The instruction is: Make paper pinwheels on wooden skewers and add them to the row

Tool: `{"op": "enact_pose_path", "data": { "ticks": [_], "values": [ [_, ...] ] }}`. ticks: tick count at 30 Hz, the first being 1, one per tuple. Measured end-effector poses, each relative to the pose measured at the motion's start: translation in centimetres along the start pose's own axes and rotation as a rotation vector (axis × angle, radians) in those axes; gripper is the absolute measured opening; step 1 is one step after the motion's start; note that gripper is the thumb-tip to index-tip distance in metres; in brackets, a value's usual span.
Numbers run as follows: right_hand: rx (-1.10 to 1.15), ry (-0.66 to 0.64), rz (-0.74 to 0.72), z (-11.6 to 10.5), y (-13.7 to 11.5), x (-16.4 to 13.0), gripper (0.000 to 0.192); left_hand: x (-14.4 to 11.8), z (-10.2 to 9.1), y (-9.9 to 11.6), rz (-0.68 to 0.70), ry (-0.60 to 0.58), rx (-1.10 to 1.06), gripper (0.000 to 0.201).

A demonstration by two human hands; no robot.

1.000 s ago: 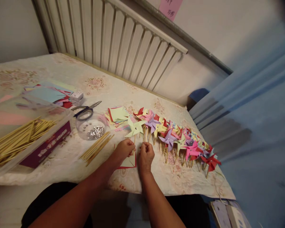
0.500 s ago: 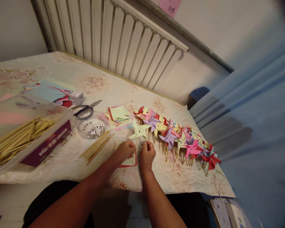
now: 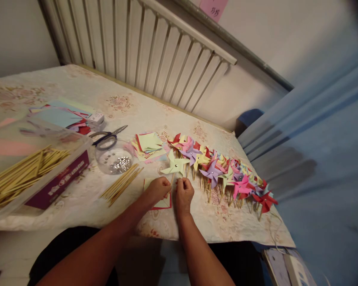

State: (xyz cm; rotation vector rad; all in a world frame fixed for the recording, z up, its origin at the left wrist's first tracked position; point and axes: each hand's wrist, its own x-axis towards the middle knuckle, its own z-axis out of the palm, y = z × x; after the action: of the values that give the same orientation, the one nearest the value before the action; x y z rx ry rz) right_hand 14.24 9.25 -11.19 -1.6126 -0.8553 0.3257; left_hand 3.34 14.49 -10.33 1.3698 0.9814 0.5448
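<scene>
My left hand [image 3: 158, 190] pinches the thin stick of a pale green paper pinwheel [image 3: 175, 164], which stands up above my fingers with a silver pin at its centre. Just to the right, my right hand [image 3: 185, 193] is closed, thumb and fingers pressed together near the stick. Whatever it may hold is too small to make out. Under my left hand lies a pale green paper square with red paper [image 3: 164, 205] beneath it, partly covered. Several loose wooden sticks [image 3: 122, 184] lie to the left of that hand.
Finished pinwheels [image 3: 213, 173] stand in a crowd at right. Behind my hands is a stack of paper squares [image 3: 149, 143]. A round dish [image 3: 99, 163] of silver pins, scissors [image 3: 107, 137] and a clear box [image 3: 85, 145] of sticks occupy the left. A radiator [image 3: 155, 51] borders the back.
The pale green pinwheel has turned and shifted slightly right. My right hand has moved a little to the left, and my left hand stays about where it was.
</scene>
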Motion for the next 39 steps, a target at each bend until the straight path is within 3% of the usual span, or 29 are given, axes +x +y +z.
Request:
{"op": "enact_pose_path", "data": {
  "ticks": [6,24,39],
  "values": [
    [0.001,-0.036,-0.021,0.0,0.1,-0.1,0.024,0.4,0.2,-0.7,-0.012,-0.007,-0.044,0.005],
    [-0.030,-0.098,-0.060,0.3,0.3,-0.3,0.025,0.2,0.3,-0.2,-0.002,-0.017,-0.075,0.006],
    [0.013,-0.086,-0.009,0.0,-0.5,-0.4,0.026,-0.3,-0.7,1.1,-0.035,-0.019,-0.297,0.011]
  ]
}}
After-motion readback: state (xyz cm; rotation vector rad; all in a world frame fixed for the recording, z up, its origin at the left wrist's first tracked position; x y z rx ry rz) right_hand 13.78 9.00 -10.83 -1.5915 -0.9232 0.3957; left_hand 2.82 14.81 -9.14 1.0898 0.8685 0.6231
